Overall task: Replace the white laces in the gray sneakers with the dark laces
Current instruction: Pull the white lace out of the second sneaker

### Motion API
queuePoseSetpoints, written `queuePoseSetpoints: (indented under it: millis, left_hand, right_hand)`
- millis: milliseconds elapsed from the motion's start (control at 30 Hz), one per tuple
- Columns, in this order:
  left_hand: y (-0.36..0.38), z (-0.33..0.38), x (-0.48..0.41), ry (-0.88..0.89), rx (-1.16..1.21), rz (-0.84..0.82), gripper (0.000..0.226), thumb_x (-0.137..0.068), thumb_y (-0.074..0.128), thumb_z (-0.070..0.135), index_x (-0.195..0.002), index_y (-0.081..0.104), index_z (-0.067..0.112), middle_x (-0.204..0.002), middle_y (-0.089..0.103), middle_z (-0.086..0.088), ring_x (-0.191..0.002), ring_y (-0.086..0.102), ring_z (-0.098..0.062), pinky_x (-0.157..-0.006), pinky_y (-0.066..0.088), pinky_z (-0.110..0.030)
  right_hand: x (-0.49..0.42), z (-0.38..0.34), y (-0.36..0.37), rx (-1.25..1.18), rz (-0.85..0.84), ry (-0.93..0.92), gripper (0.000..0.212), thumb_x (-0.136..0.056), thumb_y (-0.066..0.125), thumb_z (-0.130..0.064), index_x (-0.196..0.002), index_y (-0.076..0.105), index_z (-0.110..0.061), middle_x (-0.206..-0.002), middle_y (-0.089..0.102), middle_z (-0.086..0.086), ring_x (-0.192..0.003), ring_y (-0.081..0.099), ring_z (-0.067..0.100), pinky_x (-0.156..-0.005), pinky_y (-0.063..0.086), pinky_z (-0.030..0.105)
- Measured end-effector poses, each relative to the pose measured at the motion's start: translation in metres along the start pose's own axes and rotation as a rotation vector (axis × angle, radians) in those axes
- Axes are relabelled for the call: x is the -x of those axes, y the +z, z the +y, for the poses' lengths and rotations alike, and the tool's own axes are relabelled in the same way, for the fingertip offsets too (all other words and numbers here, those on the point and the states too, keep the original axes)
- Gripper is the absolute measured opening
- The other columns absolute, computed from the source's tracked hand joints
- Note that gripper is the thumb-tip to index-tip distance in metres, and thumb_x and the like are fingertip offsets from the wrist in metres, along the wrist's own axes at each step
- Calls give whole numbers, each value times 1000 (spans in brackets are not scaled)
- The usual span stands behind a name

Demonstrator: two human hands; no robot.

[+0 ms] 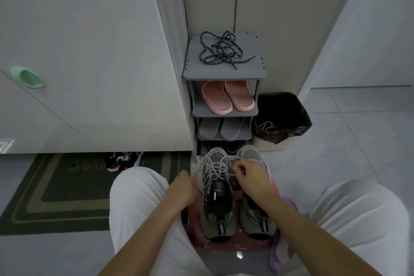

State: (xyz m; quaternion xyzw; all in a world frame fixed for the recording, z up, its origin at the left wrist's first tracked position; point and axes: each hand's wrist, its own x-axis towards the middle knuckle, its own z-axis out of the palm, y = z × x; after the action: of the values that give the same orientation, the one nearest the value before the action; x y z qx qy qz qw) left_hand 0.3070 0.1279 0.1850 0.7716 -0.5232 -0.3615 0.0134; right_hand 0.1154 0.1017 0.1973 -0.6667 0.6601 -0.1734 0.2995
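Two gray sneakers stand side by side on a pink stool (195,234) between my knees. The left sneaker (216,195) still carries a white lace (215,167), loosened near the toe end. My right hand (252,178) pinches a strand of that white lace above the gap between the shoes and covers part of the right sneaker (254,215). My left hand (182,188), blurred, rests against the left sneaker's outer side with curled fingers. The dark speckled laces (221,50) lie in a tangle on top of the gray shoe rack (190,71).
The rack holds pink slippers (226,96) and gray slippers (220,129). A bin with a black liner (283,116) stands right of it, with a pale lace inside. A dark doormat (56,188) and black shoes (122,160) lie left, under a white cabinet.
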Motion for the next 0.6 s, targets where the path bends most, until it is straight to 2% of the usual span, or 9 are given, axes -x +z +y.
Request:
queuePoseSetpoints:
  millis: [33, 100, 133, 200, 300, 367, 433, 500, 600]
  left_hand:
    - [1, 4, -1, 94, 2, 53, 38, -93, 49, 16, -129, 41, 10, -120, 52, -10, -110, 54, -27, -88, 43, -32]
    - [7, 14, -5, 328, -16, 100, 51, -87, 50, 12, -136, 40, 19, -135, 45, -7, -127, 43, -27, -103, 38, -36]
    - [10, 19, -7, 432, -60, 76, 51, -85, 51, 14, -135, 44, 21, -137, 44, -4, -130, 40, -25, -105, 37, -38]
    - [13, 26, -8, 489, -152, 34, 44, -85, 50, 20, -129, 49, 21, -134, 47, -1, -127, 41, -23, -101, 42, -41]
    - [11, 33, -7, 466, -273, 85, 31, -88, 50, 25, -117, 55, 17, -120, 55, -3, -117, 48, -23, -93, 45, -38]
    - [8, 34, -6, 462, -363, 144, 28, -88, 49, 28, -113, 55, 15, -116, 55, -3, -112, 49, -23, -91, 42, -35]
    - [6, 33, -6, 448, -402, 181, 27, -88, 50, 31, -109, 55, 14, -114, 55, -4, -109, 48, -23, -90, 40, -35]
    - [5, 31, -5, 432, -398, 158, 29, -87, 52, 35, -107, 54, 14, -113, 56, -5, -109, 47, -24, -89, 40, -35]
    - [4, 28, -4, 409, -320, 105, 29, -87, 56, 36, -106, 54, 14, -110, 57, -5, -107, 49, -24, -86, 42, -35]
  right_hand:
    - [-3, -2, -1, 27, -32, -15, 20, -93, 52, -23, -98, 63, -7, -94, 67, 10, -86, 62, 23, -77, 48, 26]
    - [-7, -7, -1, 99, -218, -36, 22, -90, 54, -22, -105, 60, -7, -104, 65, 12, -97, 61, 27, -82, 46, 29]
    - [-9, -10, -2, 139, -302, -43, 23, -89, 55, -21, -106, 59, -6, -107, 64, 12, -101, 59, 28, -82, 44, 29]
    - [-18, -13, -6, 241, -373, -55, 19, -88, 55, -16, -102, 63, -6, -108, 65, 12, -102, 59, 27, -79, 43, 27]
    - [-34, -11, -14, 280, -260, -40, 16, -89, 55, -15, -97, 69, -15, -109, 63, 7, -103, 61, 25, -85, 49, 30]
    - [-41, -7, -19, 208, -141, -30, 22, -90, 54, -13, -108, 66, -14, -121, 52, 9, -105, 59, 27, -91, 49, 35]
    - [-40, -7, -21, 214, -71, -35, 30, -91, 50, -10, -120, 58, -12, -127, 43, 9, -105, 58, 29, -90, 49, 36]
    - [-34, -7, -17, 229, -55, -38, 19, -92, 47, -13, -103, 61, -11, -111, 56, 11, -98, 60, 31, -81, 51, 36]
    - [-23, -10, 0, 259, -318, 56, 28, -93, 49, -20, -72, 59, -5, -82, 64, 13, -87, 63, 29, -67, 49, 29]
